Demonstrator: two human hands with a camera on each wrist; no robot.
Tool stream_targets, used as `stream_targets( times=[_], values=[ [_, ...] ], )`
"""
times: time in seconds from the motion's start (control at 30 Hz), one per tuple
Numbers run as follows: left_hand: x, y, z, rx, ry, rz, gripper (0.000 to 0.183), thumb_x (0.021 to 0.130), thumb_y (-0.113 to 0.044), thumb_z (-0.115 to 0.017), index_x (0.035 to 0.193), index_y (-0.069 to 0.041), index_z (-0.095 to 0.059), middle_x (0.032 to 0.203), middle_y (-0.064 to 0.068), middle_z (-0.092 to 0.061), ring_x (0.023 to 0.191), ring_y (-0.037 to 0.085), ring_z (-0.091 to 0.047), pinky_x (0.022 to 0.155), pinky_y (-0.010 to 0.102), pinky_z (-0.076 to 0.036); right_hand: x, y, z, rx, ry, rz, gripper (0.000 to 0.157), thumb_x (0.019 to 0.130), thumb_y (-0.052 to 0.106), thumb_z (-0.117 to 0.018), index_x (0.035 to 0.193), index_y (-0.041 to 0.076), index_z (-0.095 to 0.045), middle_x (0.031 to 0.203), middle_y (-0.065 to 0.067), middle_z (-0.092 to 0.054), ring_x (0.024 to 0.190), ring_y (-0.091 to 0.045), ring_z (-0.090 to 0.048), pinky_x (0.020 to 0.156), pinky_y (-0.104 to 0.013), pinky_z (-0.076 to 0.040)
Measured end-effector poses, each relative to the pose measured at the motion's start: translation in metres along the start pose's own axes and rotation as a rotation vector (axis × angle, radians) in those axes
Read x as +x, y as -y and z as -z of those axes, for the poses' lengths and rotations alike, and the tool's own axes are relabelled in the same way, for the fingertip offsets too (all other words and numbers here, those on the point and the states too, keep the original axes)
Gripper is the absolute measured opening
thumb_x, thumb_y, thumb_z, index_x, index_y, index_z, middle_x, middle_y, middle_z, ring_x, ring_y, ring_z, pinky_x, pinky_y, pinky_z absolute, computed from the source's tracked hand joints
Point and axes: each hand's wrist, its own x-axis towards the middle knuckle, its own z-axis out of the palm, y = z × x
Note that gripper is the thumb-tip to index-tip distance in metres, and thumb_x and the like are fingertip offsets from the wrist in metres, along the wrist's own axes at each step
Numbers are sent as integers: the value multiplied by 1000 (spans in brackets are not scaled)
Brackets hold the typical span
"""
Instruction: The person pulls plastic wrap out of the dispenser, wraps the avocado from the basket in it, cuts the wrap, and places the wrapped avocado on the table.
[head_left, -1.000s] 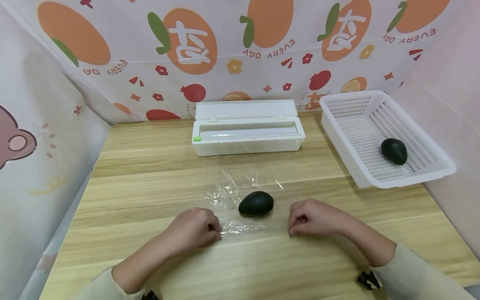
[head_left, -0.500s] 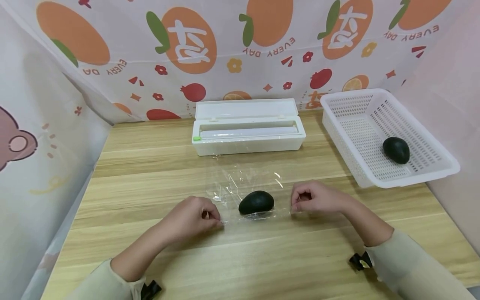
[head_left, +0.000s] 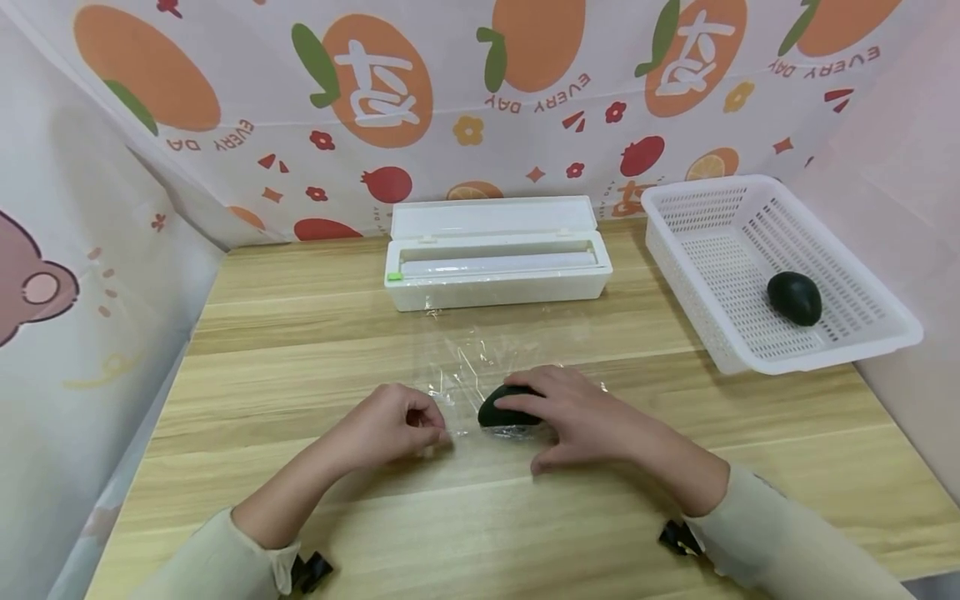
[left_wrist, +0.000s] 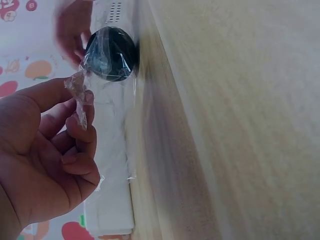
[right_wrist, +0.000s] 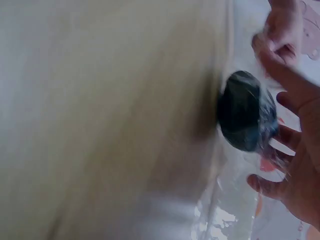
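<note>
A dark green avocado [head_left: 495,412] lies on a sheet of clear cling film [head_left: 459,350] in the middle of the table, with film drawn up over its near side. My left hand [head_left: 397,429] pinches the film's near left corner between thumb and forefinger; the bunched film [left_wrist: 78,95] shows in the left wrist view. Over the avocado's right end reaches my right hand [head_left: 588,421], its fingers spread and thumb apart. In the right wrist view those fingers [right_wrist: 270,186] are beside the film-covered avocado [right_wrist: 241,112], not curled round it.
Behind the film stands a white cling film box [head_left: 498,292], lid up, the roll visible inside and the sheet running out over its front. A white perforated basket [head_left: 697,312] at the back right holds another avocado [head_left: 795,298]. A fruit-print cloth [head_left: 465,75] hangs behind the table.
Both hands have lifted the film's near edge away from me over the avocado. My right hand has since let go of its corner and moved left onto the avocado, fingers spreading.
</note>
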Motion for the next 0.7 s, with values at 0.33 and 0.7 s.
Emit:
stream_targets(
  times=[0.33, 0.7],
  values=[
    [3, 3, 11, 6, -26, -23, 3, 87, -18, -75, 86, -15, -73, 75, -4, -67, 69, 11, -59, 61, 24, -50, 16, -8, 1, 68, -17, -35, 42, 88, 32, -74, 126, 18, -62, 138, 0, -56, 127, -19, -51, 108, -42, -41],
    [9, -26, 12, 223, -279, -203, 16, 86, -20, -77, 102, -17, -73, 100, -7, -69, 88, 16, -61, 75, 35, -53, 32, -19, 9, 256, 53, -134, 40, 89, 35, -73, 125, 22, -66, 131, 4, -61, 123, -17, -54, 104, -41, -44]
  ],
)
